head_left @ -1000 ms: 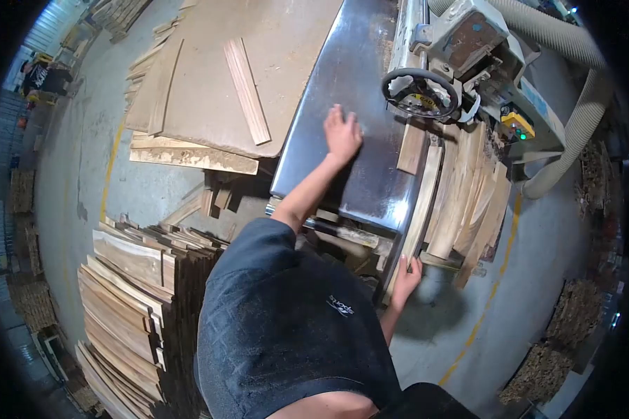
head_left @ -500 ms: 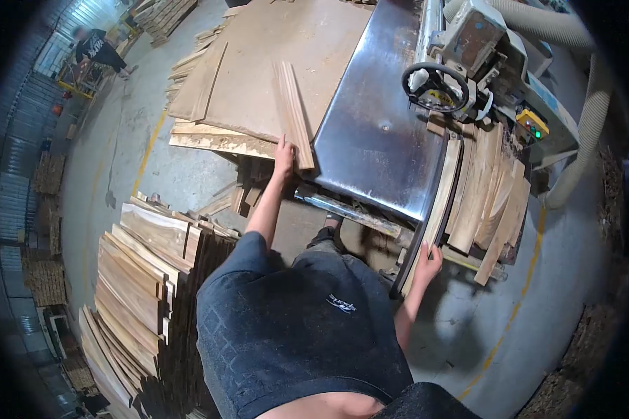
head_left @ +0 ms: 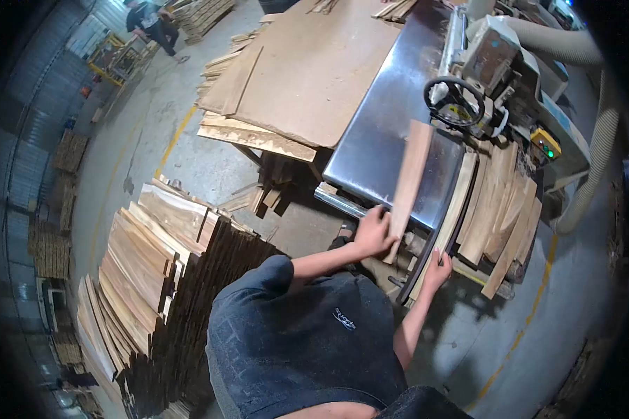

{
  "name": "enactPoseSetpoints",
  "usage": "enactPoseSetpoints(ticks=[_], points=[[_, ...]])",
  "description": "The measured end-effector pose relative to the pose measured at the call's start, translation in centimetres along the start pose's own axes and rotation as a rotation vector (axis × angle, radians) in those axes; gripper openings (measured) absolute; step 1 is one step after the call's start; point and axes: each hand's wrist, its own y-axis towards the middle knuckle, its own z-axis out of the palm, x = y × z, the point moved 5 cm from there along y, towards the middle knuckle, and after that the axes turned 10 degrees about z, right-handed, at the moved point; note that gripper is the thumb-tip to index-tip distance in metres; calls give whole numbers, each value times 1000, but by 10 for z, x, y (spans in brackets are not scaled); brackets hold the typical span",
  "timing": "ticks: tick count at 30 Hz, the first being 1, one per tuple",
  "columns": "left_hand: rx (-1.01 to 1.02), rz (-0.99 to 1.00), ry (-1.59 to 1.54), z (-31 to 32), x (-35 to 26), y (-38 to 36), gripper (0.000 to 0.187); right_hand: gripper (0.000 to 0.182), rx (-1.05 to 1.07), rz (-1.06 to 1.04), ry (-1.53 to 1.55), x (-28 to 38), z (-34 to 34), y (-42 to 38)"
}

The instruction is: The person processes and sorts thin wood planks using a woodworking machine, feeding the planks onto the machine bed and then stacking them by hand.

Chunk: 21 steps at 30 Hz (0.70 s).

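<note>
My left hand (head_left: 375, 232) is closed on the near end of a wooden board (head_left: 411, 171), which slants up over the metal machine table (head_left: 370, 140). My right hand (head_left: 437, 269) grips the near part of a long, slightly curved wooden strip (head_left: 456, 199) along the table's right edge. Dark curved edging (head_left: 440, 234) runs beside this strip. Beyond it stands the machine head with a black handwheel (head_left: 454, 101).
Several cut boards (head_left: 496, 202) lie right of the strip, below a control box with a green light (head_left: 546, 144). A large brown sheet (head_left: 307, 77) covers the table at left. Tall board stacks (head_left: 136, 269) stand at my left. A person (head_left: 152, 24) is far off at upper left.
My left hand has brought the board from the brown sheet rightward over the metal table. My right hand stays at the strip. The view has shifted, and the distant person has moved.
</note>
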Motion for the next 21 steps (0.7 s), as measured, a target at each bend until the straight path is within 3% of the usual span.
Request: enactPoseSetpoints(ticks=[1, 2, 5, 7, 10, 15, 21], points=[[109, 17, -37, 16, -8, 10, 80, 44, 17, -8, -4, -2, 0, 1], [56, 89, 82, 36, -19, 13, 82, 43, 7, -12, -7, 2, -1, -2], [156, 63, 2, 89, -40, 40, 81, 42, 21, -19, 13, 10, -4, -5], [74, -42, -7, 105, -48, 51, 76, 40, 37, -20, 32, 5, -2, -5], [34, -76, 2, 100, -56, 54, 68, 37, -123, -70, 39, 8, -3, -10], [-3, -142, 2, 103, -55, 55, 64, 35, -39, -25, -19, 24, -9, -12], [175, -32, -99, 80, -55, 35, 71, 33, -28, -9, 9, 41, -17, -19]])
